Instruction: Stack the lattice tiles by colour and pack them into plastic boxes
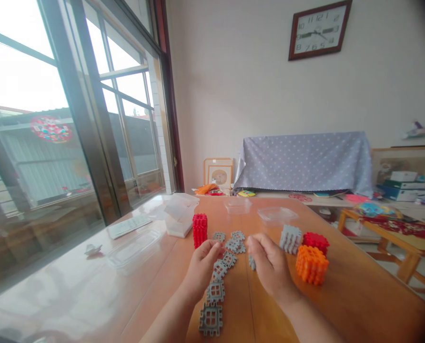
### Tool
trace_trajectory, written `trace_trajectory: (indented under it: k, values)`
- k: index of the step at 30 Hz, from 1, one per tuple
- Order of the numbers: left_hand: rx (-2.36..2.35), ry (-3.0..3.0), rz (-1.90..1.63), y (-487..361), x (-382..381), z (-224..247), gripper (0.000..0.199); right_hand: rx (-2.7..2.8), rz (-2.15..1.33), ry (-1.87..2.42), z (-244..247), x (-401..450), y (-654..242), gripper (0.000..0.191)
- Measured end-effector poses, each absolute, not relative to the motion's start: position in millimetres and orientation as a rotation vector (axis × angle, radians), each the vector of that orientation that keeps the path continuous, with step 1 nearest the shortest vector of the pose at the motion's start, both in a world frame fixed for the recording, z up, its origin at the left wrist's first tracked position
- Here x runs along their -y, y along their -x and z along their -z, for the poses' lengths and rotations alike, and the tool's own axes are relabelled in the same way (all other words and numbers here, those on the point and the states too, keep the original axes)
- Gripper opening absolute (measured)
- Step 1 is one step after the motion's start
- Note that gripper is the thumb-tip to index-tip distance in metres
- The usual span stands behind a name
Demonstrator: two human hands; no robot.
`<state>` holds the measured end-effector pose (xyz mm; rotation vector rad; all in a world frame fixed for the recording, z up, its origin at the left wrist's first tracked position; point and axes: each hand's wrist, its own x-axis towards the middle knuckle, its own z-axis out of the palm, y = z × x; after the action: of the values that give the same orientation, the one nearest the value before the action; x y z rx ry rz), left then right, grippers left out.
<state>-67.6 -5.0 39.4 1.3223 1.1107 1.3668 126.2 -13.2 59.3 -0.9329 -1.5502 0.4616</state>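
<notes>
Square grey interlocking tiles (215, 290) with window-like openings lie in a loose line down the middle of the wooden table, several of them. My left hand (203, 264) is over the left side of this line, thumb and fingers pinched together; whatever is between them is hidden. To the right of the line, my right hand (269, 264) is closed, with grey notched tile edges (252, 262) showing below its curled fingers. A red stack of tiles (200, 230) stands just beyond my left hand. Right of my right hand are grey (290, 239), dark red (316, 242) and orange stacks (311, 265).
Clear plastic containers (277, 215) stand toward the table's far edge. On the left lie a clear lid (136, 247), a white keyboard-like object (130, 226) and a small crumpled piece (93, 250). A wooden stool (409, 243) is beyond the right edge; windows line the left.
</notes>
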Motion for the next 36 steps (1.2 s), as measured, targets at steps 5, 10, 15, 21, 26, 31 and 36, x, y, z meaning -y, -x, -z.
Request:
trace_trajectory:
  k: [5, 10, 15, 21, 26, 31, 36]
  values:
    - [-1.114, -1.341, -1.421, 84, 15, -23, 0.034, 2.142, -0.489, 0.911, -45, 32, -89, 0.027]
    - [-1.212, -1.381, -1.448, 101, 12, 4, 0.027, 2.458, -0.358, 0.938, -32, 48, -69, 0.036]
    - [-1.231, -1.474, -1.424, 106, -1, 20, 0.027, 2.536, -0.251, 0.931, -15, 61, -58, 0.068]
    - [-1.210, -1.566, -1.389, 102, 1, 23, 0.019, 2.336, -0.193, 1.041, 0, 74, -55, 0.032]
    - [-1.229, -1.564, -1.382, 103, 4, 21, 0.020, 2.171, -0.141, 1.095, 0, 72, -54, 0.014]
    - [-1.204, -1.559, -1.401, 104, 5, 18, 0.021, 2.036, -0.072, 1.122, 8, 59, -58, 0.037]
    - [-1.181, -1.579, -1.403, 104, 10, 12, 0.022, 1.608, -0.374, 1.174, 13, 38, -66, 0.048]
